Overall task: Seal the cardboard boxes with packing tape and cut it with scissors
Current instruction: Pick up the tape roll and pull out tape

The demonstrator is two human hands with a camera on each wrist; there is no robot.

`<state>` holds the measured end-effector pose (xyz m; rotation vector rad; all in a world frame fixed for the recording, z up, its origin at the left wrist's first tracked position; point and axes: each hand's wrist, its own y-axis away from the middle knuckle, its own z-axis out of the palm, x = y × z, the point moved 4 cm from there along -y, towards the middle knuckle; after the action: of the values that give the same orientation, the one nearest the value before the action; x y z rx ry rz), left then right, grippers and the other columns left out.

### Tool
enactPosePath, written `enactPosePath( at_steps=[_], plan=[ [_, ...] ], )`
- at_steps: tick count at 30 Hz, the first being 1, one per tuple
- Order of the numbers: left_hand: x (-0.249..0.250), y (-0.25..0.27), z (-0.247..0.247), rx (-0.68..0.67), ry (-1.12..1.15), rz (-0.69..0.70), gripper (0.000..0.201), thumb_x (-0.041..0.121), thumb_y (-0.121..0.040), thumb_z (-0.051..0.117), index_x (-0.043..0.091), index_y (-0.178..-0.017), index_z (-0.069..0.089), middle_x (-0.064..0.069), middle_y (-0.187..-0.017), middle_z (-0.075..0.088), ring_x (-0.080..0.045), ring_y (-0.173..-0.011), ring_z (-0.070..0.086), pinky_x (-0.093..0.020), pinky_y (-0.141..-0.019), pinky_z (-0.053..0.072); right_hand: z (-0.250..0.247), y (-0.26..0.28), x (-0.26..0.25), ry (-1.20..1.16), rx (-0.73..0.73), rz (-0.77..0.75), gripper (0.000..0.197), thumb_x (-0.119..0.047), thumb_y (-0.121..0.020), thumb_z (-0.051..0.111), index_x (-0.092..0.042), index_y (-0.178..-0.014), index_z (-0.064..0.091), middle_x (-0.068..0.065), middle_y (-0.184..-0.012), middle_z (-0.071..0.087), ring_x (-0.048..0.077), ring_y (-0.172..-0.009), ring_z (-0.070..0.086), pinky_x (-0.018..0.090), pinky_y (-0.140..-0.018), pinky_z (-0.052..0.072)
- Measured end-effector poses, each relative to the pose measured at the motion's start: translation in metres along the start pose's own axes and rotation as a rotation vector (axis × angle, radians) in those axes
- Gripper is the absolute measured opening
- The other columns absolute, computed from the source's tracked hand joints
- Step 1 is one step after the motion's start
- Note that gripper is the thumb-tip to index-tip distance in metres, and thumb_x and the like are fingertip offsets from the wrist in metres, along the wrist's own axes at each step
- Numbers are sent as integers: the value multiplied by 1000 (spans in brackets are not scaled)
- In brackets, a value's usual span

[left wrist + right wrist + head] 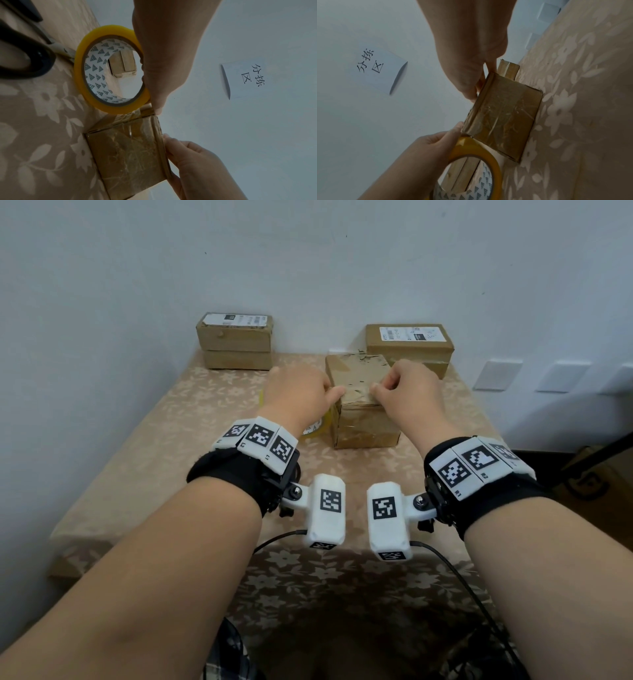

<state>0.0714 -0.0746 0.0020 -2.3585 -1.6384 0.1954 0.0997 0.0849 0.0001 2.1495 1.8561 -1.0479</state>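
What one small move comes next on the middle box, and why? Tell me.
Probably pull the tape roll further from the box with the left hand, while the right hand presses the strip onto the top. The strip already runs from the roll onto the box's top edge, and the scissors lie untouched on the table, so cutting seems premature.
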Motion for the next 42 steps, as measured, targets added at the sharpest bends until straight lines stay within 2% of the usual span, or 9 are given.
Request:
enactPosePath(
  at_steps=[6,9,11,14,16,22,27,33,42],
  plan=[
    [0,1,-1,-22,27,-53,45,55,-94,38,26,-100,71,-1,-90,68,-22,-88,59,-38,-94,36,-1,0,9,-116,67,10,19,-9,-93,52,-11,-112,53,7,-118,50,21,-98,53,25,-77,38],
    [-1,0,-1,-5,19,-40,46,55,-94,37,25,-100,71,-1,-91,68,-22,-88,60,-37,-89,37,0,1,1,-37,-9,-92,37,-7,-96,45,-11,-132,52,9,-140,45,25,-130,42,30,-105,34],
    [0,1,-1,7,21,-34,44,53,-94,37,25,-98,71,-1,-92,68,-23,-90,61,-36,-87,37,6,8,-19,83,-133,-321,46,-10,-97,41,-14,-143,41,4,-150,37,25,-142,26,42,-120,12],
    [-1,2,-3,11,44,-10,41,49,-95,36,26,-102,70,-1,-98,68,-24,-97,60,-36,-83,36,24,20,-29,196,-366,-466,46,-20,-95,36,-14,-141,36,-3,-141,47,19,-135,35,50,-119,4],
    [-4,5,-5,-16,110,40,43,49,-97,34,25,-111,67,0,-106,67,-21,-102,59,-33,-80,35,34,20,-20,354,-440,-441,62,-26,-95,37,-15,-152,17,-1,-158,22,13,-146,16,41,-120,-3],
    [-45,28,0,-137,495,46,64,47,-81,66,19,-132,40,-3,-121,40,-14,-105,41,-28,-86,34,33,21,-19,414,-382,-466,73,-48,-95,46,-29,-154,6,-4,-161,9,11,-147,10,36,-118,2],
    [-60,38,0,-19,661,79,49,29,-83,70,23,-125,44,-3,-124,49,-17,-112,46,-34,-92,40,35,23,-26,392,-306,-438,66,-48,-95,48,-34,-151,18,-5,-159,20,16,-145,18,37,-116,8],
    [-52,33,-21,82,488,134,32,27,-90,61,32,-122,60,14,-91,39,-8,-97,43,-29,-90,34,35,22,-22,383,-309,-429,63,-44,-96,48,-33,-151,19,-6,-159,19,13,-146,15,38,-118,5],
    [-43,38,-28,-155,-20,157,43,11,-96,44,39,-129,53,-4,-113,46,-26,-113,43,-37,-96,28,33,22,-20,358,-346,-364,54,-44,-100,34,-33,-151,21,-6,-159,17,12,-146,13,41,-118,2]
  ],
)
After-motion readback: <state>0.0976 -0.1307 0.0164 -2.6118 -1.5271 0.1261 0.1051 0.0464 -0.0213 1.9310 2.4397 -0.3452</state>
